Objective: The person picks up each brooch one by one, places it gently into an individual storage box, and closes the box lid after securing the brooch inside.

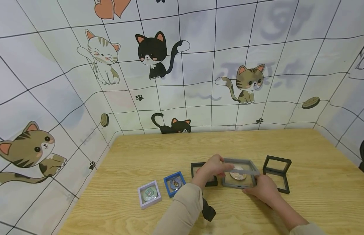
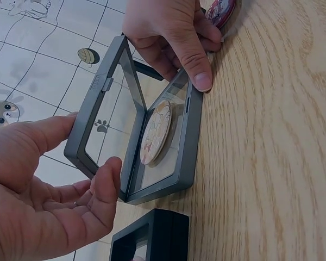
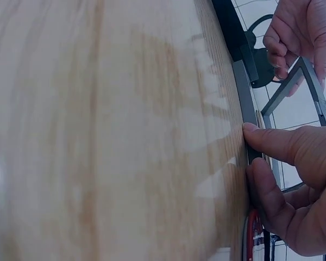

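A grey hinged display frame [image 1: 239, 187] stands part-way open on the table, clear film in both halves. On the film of its lower half lies a round, pale patterned disc [image 2: 155, 132]. My left hand [image 1: 212, 168] pinches the raised lid at its left edge between thumb and fingers. At the lower half's right front corner, my right hand [image 1: 265, 189] grips the rim, its thumb on the front side. A black frame [image 1: 211, 183] sits just left of the grey one, partly hidden by my left hand.
To the right stands an opened black frame [image 1: 277, 159]. A red round badge [image 2: 220, 12] shows beside my right hand. Further left lie a blue frame [image 1: 170, 194] and a lilac frame [image 1: 150, 205], each with a round badge inside. Cat-patterned cloth [image 1: 199, 75] hangs behind the table.
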A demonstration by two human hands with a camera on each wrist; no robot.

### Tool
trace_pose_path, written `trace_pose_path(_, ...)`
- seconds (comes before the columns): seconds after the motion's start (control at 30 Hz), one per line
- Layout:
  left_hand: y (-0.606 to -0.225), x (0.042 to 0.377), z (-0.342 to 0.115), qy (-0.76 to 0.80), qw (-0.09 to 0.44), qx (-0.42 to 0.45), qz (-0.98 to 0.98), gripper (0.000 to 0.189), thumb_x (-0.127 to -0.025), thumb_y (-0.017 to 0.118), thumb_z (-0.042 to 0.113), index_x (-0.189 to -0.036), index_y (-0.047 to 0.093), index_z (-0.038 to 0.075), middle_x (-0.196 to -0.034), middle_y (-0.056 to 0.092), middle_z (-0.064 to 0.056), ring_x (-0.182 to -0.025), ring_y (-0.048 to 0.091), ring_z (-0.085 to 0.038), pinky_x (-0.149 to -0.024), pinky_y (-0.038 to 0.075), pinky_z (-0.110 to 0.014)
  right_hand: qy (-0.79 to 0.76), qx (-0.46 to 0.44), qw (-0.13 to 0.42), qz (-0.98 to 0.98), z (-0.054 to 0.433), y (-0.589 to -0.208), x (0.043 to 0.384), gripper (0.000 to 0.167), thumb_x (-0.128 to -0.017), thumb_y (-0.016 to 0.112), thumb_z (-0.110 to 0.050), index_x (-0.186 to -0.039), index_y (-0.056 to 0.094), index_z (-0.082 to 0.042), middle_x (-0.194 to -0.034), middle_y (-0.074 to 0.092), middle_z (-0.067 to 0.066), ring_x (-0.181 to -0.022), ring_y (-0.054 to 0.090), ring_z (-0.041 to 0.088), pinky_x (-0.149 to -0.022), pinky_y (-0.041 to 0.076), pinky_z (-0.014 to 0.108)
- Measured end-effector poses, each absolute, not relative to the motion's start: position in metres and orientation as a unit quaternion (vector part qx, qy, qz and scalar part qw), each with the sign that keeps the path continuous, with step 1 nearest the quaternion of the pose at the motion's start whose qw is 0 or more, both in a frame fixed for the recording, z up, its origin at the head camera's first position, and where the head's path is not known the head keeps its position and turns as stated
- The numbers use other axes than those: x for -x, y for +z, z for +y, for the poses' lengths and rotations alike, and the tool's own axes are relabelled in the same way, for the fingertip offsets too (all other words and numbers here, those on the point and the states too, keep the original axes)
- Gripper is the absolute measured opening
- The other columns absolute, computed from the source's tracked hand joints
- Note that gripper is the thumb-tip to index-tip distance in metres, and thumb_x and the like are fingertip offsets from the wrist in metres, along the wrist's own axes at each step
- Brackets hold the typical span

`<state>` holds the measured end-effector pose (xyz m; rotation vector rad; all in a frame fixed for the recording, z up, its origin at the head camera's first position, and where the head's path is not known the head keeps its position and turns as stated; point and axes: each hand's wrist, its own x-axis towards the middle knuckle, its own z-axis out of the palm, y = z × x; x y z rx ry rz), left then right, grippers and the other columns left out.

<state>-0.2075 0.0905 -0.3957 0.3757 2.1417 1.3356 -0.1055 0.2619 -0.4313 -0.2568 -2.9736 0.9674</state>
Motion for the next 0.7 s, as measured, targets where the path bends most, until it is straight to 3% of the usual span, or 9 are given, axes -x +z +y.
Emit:
trace_pose_path(0.27,-0.397,0.205,0.093,0.476,0.283,-0.145,0.820,0.061,-0.080,0.068,0.026,-0.128,0.042,-0.003,-0.072,0.060,-0.011,-0.058,0.059,-0.023,-0.072,0.046,-0.031,0.343,0.111,-0.006,-0.933,0.262,-0.432,0.104,0.059,-0.065,0.078,-0.017,-0.102,0.051,0.019,-0.050,0.046,0.002,-0.042,0.042,0.013,-0.040,0.033,0.024)
trace_pose_path(0.4,-0.399,0.205,0.093,0.443,0.275,-0.159,0.838,0.062,-0.080,0.069,0.025,-0.129,0.042,-0.001,-0.087,0.061,-0.010,-0.065,0.062,-0.023,-0.072,0.047,-0.032,0.355,0.118,-0.015,-0.927,0.264,-0.431,0.103,0.056,-0.065,0.078,-0.018,-0.098,0.050,0.017,-0.063,0.051,0.006,-0.049,0.047,0.015,-0.044,0.037,0.026)
trace_pose_path(0.5,-0.402,0.203,0.094,0.415,0.266,-0.164,0.854,0.063,-0.078,0.071,0.024,-0.129,0.043,0.000,-0.087,0.061,-0.008,-0.063,0.062,-0.019,-0.069,0.048,-0.029,0.353,0.124,-0.021,-0.927,0.265,-0.431,0.103,0.051,-0.065,0.078,-0.019,-0.093,0.050,0.014,-0.069,0.054,0.008,-0.054,0.049,0.017,-0.048,0.040,0.028)
trace_pose_path(0.7,-0.406,0.198,0.097,0.379,0.246,-0.177,0.875,0.048,-0.073,0.075,0.019,-0.109,0.053,-0.002,-0.065,0.057,-0.004,-0.053,0.060,-0.017,-0.056,0.045,-0.024,0.319,0.122,-0.025,-0.939,0.267,-0.429,0.106,0.056,-0.064,0.080,-0.026,-0.091,0.051,0.013,-0.076,0.057,0.011,-0.065,0.050,0.020,-0.056,0.041,0.032)
